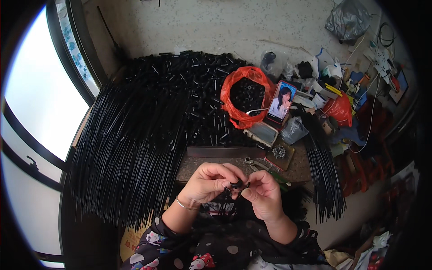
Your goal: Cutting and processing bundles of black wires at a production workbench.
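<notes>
Close to my body, both hands meet at the near edge of the table. My left hand (pixel 204 183) pinches a small round black plastic part (pixel 236 185) between thumb and fingers. Right beside it, my right hand (pixel 265 195) has thumb and forefinger closed on a tiny dark piece (pixel 247 185), too small to name. Whether the two pieces are joined I cannot tell. Just beyond my fingers lie pliers (pixel 254 163) and a shallow square tray (pixel 287 162) with a heap of small metal bits (pixel 279 151).
Long thin black strands (pixel 126 157) hang over the table's left side; another bundle (pixel 325 180) hangs at right. Small black cylinders (pixel 207 123) pile up behind a dark bar (pixel 225 152). A red plastic bag (pixel 227 96) of black parts stands beside a propped phone (pixel 282 102). Clutter fills the far right.
</notes>
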### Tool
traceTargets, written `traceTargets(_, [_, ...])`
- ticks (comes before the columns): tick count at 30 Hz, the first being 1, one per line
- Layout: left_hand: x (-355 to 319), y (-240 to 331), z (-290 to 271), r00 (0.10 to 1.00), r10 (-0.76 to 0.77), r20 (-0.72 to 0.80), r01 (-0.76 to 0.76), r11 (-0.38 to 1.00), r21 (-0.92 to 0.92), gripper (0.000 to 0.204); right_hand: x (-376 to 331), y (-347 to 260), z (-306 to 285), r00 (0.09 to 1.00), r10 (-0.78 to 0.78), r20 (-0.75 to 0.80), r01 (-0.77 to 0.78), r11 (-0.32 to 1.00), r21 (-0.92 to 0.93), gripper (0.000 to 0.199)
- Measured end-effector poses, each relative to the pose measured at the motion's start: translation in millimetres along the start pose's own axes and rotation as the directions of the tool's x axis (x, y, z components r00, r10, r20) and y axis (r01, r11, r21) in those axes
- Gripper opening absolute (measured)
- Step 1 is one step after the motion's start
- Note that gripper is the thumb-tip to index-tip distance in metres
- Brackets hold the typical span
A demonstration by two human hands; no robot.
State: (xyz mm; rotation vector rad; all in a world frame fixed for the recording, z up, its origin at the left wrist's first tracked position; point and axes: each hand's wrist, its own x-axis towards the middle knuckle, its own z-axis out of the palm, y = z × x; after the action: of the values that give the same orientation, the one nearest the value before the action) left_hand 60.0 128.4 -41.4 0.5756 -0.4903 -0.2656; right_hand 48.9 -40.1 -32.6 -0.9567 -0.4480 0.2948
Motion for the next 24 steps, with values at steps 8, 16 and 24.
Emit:
traceTargets(8, [5,15,6,0.998,-0.039,0.044,0.022,0.941,0.337,0.007,-2,-8,-10,0.997,0.019,0.076,-0.015,0.999,-0.051,0.021])
traceTargets(16, [15,-9,9,0.777,0.63,-0.002,-0.244,0.304,0.921,0.018,13,-10,-26,0.994,-0.101,0.039,0.105,0.987,-0.119,0.026])
traceTargets(24, [3,-47,28,0.823,0.552,-0.138,-0.237,0.553,0.799,0.008,1,2,-19,0.967,-0.156,-0.2,0.143,0.987,-0.077,0.027])
